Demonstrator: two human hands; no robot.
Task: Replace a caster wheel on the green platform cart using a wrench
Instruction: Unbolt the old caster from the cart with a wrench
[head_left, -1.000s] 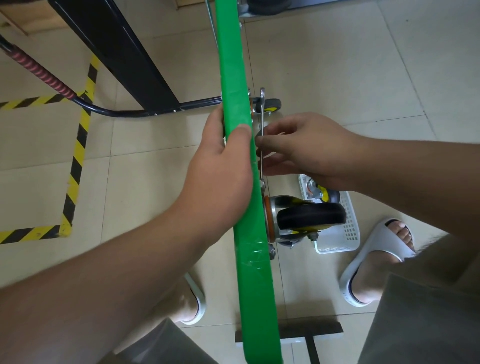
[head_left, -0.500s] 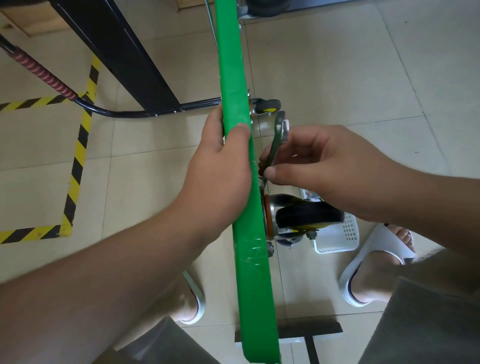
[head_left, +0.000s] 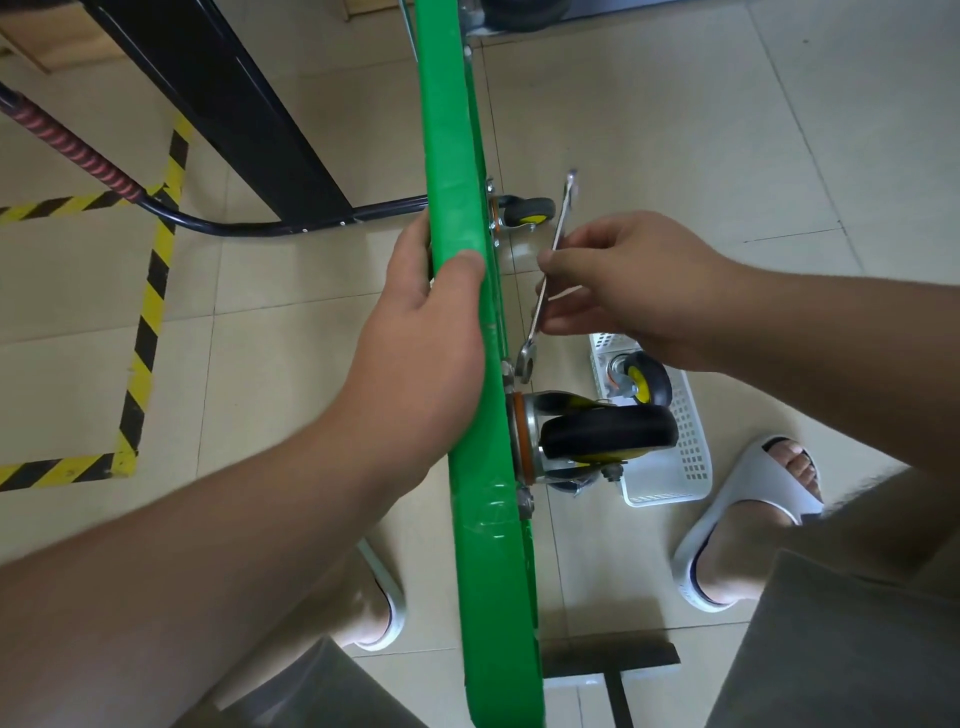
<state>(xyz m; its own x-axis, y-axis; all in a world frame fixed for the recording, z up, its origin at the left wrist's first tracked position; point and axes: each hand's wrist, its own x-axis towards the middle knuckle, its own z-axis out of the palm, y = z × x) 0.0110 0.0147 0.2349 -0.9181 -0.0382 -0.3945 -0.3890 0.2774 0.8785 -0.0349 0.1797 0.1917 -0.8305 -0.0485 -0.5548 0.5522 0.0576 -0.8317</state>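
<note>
The green platform cart (head_left: 467, 364) stands on edge on the tiled floor, and the left hand (head_left: 415, 332) grips its rim. The right hand (head_left: 623, 280) pinches a slim silver metal wrench (head_left: 548, 280), whose ring end sits at a bolt beside the mounted black-and-yellow caster wheel (head_left: 605, 434). A spare caster (head_left: 641, 382) lies in a white perforated plastic basket (head_left: 675, 467).

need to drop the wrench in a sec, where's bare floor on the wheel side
Widest bare floor: the tiles past the right hand, right of the far caster. A smaller patch lies between the cart and the right sandal, below the basket. Crowded: near caster, basket and wrench sit close together.
</note>
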